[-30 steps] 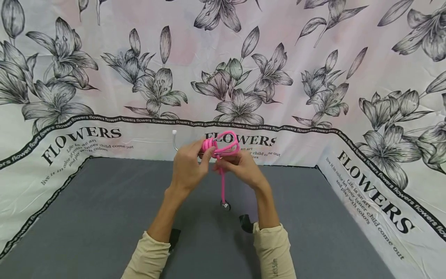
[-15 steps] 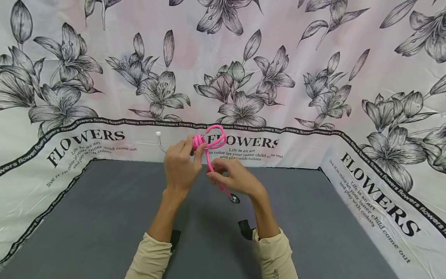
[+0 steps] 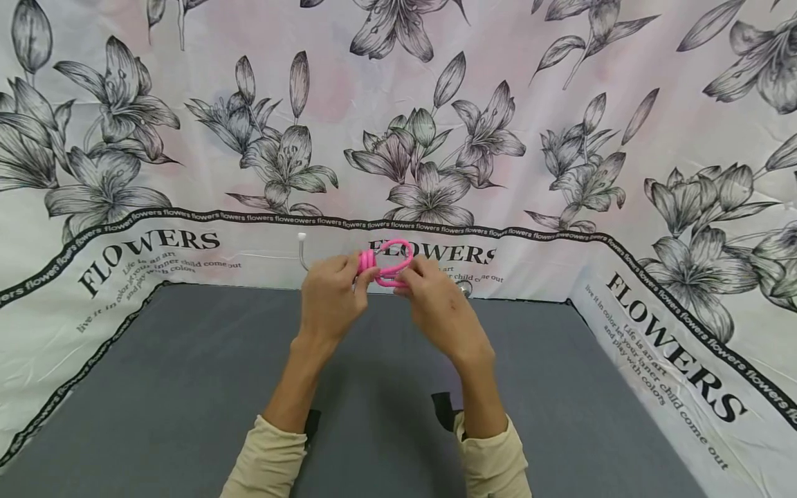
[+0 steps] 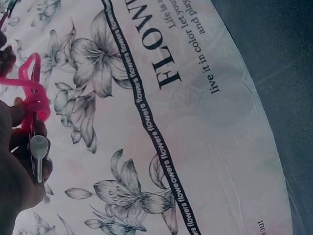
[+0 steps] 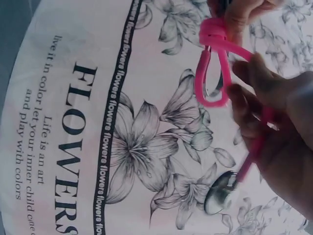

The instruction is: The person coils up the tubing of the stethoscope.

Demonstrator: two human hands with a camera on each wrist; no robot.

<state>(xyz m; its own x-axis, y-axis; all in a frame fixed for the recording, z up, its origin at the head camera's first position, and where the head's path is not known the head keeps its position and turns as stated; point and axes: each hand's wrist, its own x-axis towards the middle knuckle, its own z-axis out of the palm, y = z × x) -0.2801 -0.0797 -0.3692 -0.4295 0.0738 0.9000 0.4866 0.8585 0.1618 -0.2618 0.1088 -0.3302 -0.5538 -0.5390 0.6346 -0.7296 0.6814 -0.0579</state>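
A stethoscope with pink tubing (image 3: 366, 261) is held up in front of me, its tube wound in several tight turns around the metal ear tubes. My left hand (image 3: 333, 290) grips the ear-tube side, thumb at the wound turns. A white ear tip (image 3: 301, 236) sticks out past that hand, and shows larger in the left wrist view. A loop of tubing (image 5: 213, 103) extends from the turns toward my right hand (image 3: 445, 311), which pinches the tube's free length. Beyond the right fingers hangs the round metal chest piece (image 5: 220, 193), mostly hidden behind the hand in the head view.
A dark grey table (image 3: 386, 429) lies beneath both forearms. Behind it rises a white cloth (image 3: 249, 166) printed with flowers and lettering, which also runs along both sides. Black pieces (image 3: 443, 411) show at the wrists.
My right hand has shifted its hold along the tube, first dropping lower, then rising to the right. The chest piece went from hanging below to behind the right hand. My left hand keeps its grip.
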